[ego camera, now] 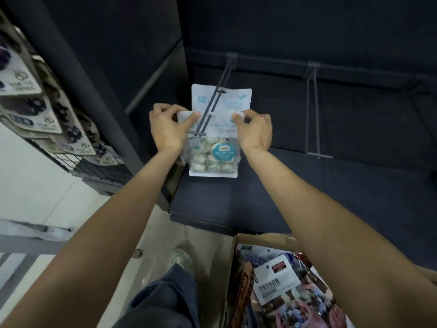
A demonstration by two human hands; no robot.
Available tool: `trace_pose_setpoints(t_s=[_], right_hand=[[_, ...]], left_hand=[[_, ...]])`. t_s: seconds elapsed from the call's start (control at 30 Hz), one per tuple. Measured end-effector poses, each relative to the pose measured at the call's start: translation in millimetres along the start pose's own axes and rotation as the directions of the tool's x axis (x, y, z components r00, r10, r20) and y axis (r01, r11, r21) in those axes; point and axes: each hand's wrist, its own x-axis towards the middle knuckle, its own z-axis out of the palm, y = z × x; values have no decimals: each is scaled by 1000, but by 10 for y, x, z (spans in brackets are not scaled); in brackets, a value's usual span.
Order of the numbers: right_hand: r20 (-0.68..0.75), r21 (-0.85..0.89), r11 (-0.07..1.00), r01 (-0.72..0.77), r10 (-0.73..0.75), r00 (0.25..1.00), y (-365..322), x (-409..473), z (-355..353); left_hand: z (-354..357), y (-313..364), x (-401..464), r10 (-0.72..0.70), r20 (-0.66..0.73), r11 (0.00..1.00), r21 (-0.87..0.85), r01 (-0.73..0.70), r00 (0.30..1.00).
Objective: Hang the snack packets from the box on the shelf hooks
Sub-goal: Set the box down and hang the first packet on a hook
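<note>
At the frame's centre, the left hand (165,129) and right hand (255,130) each pinch a top corner of a white snack packet (212,157) at the tip of a double-wire shelf hook (214,107), where another white packet (233,100) already hangs. The cardboard box (264,240) of packets sits lower right.
</note>
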Motion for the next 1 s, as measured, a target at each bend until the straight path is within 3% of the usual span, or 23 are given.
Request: trace_pose_setpoints(t_s=[0.13, 0.27, 0.37, 0.5, 0.6, 0.7, 0.77, 0.83, 0.9, 1.0], right_hand=[[55, 223, 970, -98, 88, 995, -135, 150, 31], [204, 378, 923, -70, -9, 979, -71, -28, -25], [254, 321, 946, 48, -135, 958, 117, -304, -145], [332, 190, 965, 179, -235, 913, 594, -822, -494], [405, 32, 963, 268, -257, 877, 1094, -1295, -970], [439, -177, 939, 296, -193, 877, 1647, -1746, -1514], [421, -313, 913, 263, -115, 900, 2009, -2007, -1860], [383, -418, 883, 215, -43, 923, 2359, -2233, -2169], [336, -534, 831, 156, 39, 941, 2661, -2393, -2406], [232, -644, 762, -69, 280, 932, 3003, -2527, -2644]], left_hand=[[117, 132, 189, -67, -8, 997, 24, 67, 998], [147, 77, 90, -116, 171, 946, -281, 161, 978], [106, -26, -216, -76, 249, 928, -337, 160, 966], [-49, -4, -752, -164, 319, 932, -259, 253, 933], [-171, 152, -1179, -135, 589, 966, -99, 237, 797], [-171, 418, -1724, 27, 785, 995, 37, -90, 619], [-65, 662, -2163, 145, 838, 945, 40, -325, 525], [126, 887, -2605, 235, 857, 895, -7, -446, 458], [382, 1021, -3038, 231, 876, 905, -34, -424, 423], [801, 1116, -3648, -4, 915, 982, 79, -170, 404]])
